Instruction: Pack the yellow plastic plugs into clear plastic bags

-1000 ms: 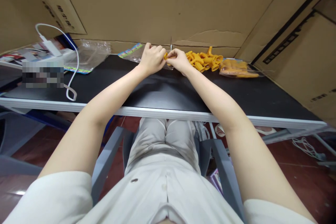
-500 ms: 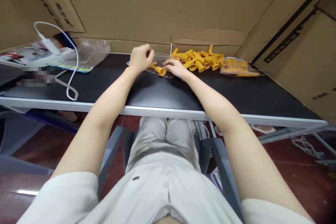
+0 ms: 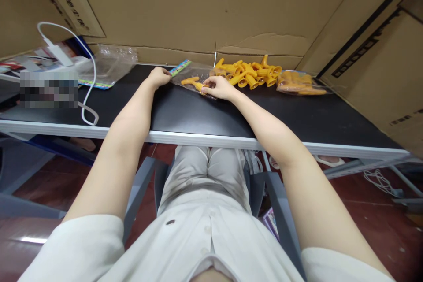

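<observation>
A clear plastic bag with a colourful printed header strip lies on the black table, spread between my hands. My left hand pinches the bag at its header edge, fingers pressed together. One yellow plastic piece, with a narrow stem and a flared ribbed end, lies at the bag; I cannot tell whether it is inside or on top. My right hand has its fingertips closed on the flared end of that piece. Just behind my right hand is a heap of similar yellow pieces.
Right of the heap sits a filled clear bag of yellow pieces. Flat clear bags lie at the left, near a white cable that loops over the table. Cardboard walls stand behind and at the sides.
My left hand has moved left and down from above the yellow piece to the bag's header edge, uncovering the strip. My right hand has shifted slightly left onto the piece's flared end.
</observation>
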A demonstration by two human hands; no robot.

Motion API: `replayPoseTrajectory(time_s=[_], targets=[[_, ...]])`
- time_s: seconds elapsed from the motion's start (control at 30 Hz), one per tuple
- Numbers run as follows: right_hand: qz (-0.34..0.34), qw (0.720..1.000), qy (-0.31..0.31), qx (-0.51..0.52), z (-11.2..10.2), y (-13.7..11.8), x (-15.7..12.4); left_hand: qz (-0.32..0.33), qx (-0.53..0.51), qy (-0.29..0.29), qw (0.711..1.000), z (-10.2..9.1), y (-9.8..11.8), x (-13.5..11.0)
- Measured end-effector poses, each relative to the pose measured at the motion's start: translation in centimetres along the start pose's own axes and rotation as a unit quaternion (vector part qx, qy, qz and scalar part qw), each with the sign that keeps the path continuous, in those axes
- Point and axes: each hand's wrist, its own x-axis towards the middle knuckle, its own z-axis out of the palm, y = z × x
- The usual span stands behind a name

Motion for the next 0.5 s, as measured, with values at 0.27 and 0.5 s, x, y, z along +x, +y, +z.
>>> replayPoseTrajectory(time_s=[0.27,0.5], targets=[[0.033,0.998,-0.02,0.041,0.5,0.4,0.1,-0.04,-0.041,0.068,0.996,0.6,2.1,-1.4],[-0.003,0.997,0.071,0.024,0.1,-0.8,-0.2,-0.082,-0.16,0.047,0.983,0.6,2.4,-1.2]])
